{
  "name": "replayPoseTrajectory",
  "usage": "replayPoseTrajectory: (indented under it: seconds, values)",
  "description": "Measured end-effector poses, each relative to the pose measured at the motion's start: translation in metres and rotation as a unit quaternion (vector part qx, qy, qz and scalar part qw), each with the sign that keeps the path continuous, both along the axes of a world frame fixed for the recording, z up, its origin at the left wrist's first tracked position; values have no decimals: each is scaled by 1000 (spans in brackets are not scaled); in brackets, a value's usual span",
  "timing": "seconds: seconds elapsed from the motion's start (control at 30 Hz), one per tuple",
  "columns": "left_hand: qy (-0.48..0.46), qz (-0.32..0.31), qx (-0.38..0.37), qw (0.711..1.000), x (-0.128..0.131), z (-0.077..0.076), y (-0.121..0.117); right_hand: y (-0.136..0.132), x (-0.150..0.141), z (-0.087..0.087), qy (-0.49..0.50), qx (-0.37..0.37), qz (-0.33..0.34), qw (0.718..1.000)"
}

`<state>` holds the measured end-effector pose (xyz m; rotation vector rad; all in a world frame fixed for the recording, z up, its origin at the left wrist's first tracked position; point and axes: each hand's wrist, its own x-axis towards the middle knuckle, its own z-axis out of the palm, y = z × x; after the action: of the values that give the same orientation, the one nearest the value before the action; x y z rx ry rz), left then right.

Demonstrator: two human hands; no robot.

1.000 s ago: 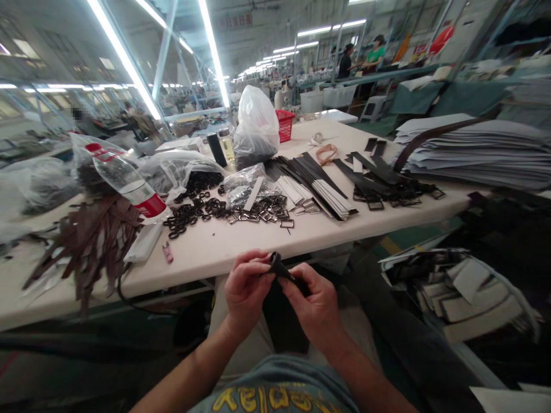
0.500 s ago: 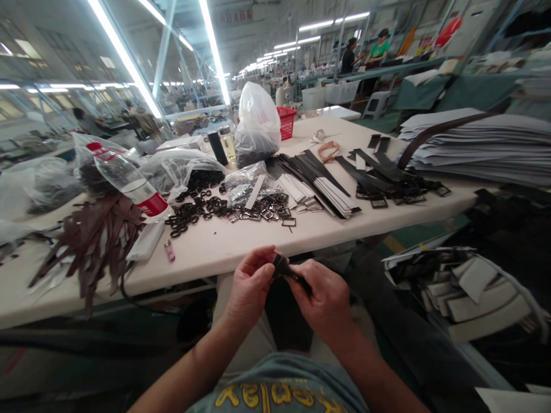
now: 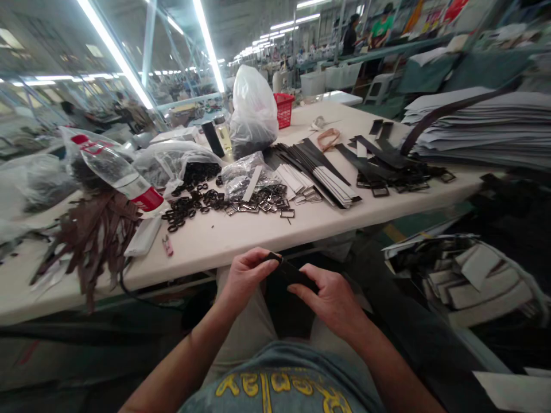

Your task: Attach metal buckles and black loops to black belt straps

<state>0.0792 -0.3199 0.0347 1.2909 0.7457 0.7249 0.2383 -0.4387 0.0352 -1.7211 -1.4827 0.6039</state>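
Just off the table's front edge, a dark strap (image 3: pixel 294 272) stretches between my two hands. My left hand (image 3: pixel 246 275) pinches its left end between thumb and fingers. My right hand (image 3: pixel 330 293) grips the other end, thumb below and fingers above. Whether a buckle sits on the strap is too dark to tell. Beyond my hands on the table lie rectangular metal buckles (image 3: pixel 275 201) in a loose heap. Small black rings (image 3: pixel 185 209) are scattered to their left. Dark straps with pale backing (image 3: pixel 321 172) lie in a row behind.
A tipped plastic bottle (image 3: pixel 124 175) leans over brown strips (image 3: pixel 101 235) at the left. A pink-handled snipper (image 3: pixel 167 245) lies near the front edge. Straps with buckles (image 3: pixel 383 172) and stacked white sheets (image 3: pixel 469 129) are at the right. Below stands a bag of pale-backed pieces (image 3: pixel 482 281).
My hands have moved apart, and more of the dark strap shows between them. My right hand has turned and shifted outward along it. The camera view has tilted slightly.
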Motion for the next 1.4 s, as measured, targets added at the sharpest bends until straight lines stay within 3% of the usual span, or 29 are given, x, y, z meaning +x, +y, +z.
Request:
replayPoseTrajectory:
  seconds: [0.17,0.37,0.6,0.8,0.9,0.97,1.0,1.07,1.1,1.23,1.4]
  values:
    - [28,-58,-49,997,4,-6,-1,-1,1,-4,31,-27,-4,999]
    - [38,-81,-11,996,6,-7,0,0,7,-15,71,-44,-22,996]
    - [95,-121,206,966,12,-13,-3,8,13,-21,102,-56,31,993]
    - [84,-98,157,979,13,-11,6,4,21,-27,103,-105,31,989]
    - [98,-114,152,977,12,-13,29,4,23,-30,101,-113,23,988]
    - [174,-87,225,955,10,-12,59,4,24,-34,103,-111,10,988]
    - [232,-47,283,929,9,-11,77,3,25,-36,107,-110,2,988]
    - [405,50,392,824,4,-9,118,2,26,-42,114,-105,-16,988]
    - [441,76,398,800,0,-9,139,1,27,-44,114,-104,-22,988]
    - [518,104,397,751,-8,-12,199,0,27,-49,101,-103,-28,989]
    - [571,75,393,717,-2,-16,220,5,22,-54,94,-99,-14,990]
